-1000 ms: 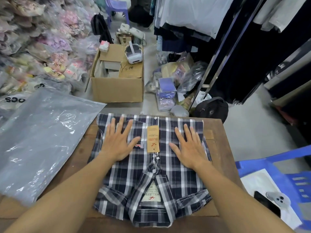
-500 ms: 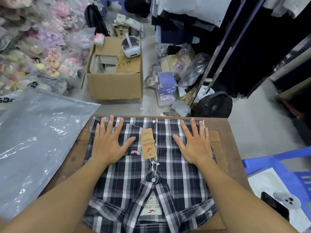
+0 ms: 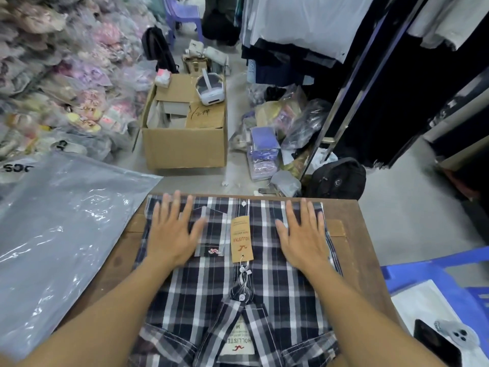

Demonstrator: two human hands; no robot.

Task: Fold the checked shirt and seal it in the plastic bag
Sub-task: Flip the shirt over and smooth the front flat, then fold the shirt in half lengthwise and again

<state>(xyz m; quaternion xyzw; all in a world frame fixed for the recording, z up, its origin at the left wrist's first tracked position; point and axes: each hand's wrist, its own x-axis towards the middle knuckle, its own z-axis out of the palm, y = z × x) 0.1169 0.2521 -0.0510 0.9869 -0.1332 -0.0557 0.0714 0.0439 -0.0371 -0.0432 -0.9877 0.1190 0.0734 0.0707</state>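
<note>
The checked shirt (image 3: 254,284), navy and white, lies folded face up on the wooden table (image 3: 362,260), collar toward me, with a tan price tag (image 3: 241,238) on its front. My left hand (image 3: 173,233) rests flat on the shirt's far left part, fingers spread, over the chest pocket. My right hand (image 3: 303,235) presses flat on the far right part. Neither hand grips anything. A large clear plastic bag (image 3: 58,234) lies flat to the left, partly over the table's left edge.
A cardboard box (image 3: 185,147) with a white headset stands on the floor beyond the table. Bagged goods pile up at the left. Hanging clothes and a black backpack (image 3: 338,178) are at the right. A blue chair (image 3: 434,276) holds white paper and phones.
Both hands have slid away from me along the shirt toward its far edge, staying flat. The camera has tilted, so the shirt sits lower in view.
</note>
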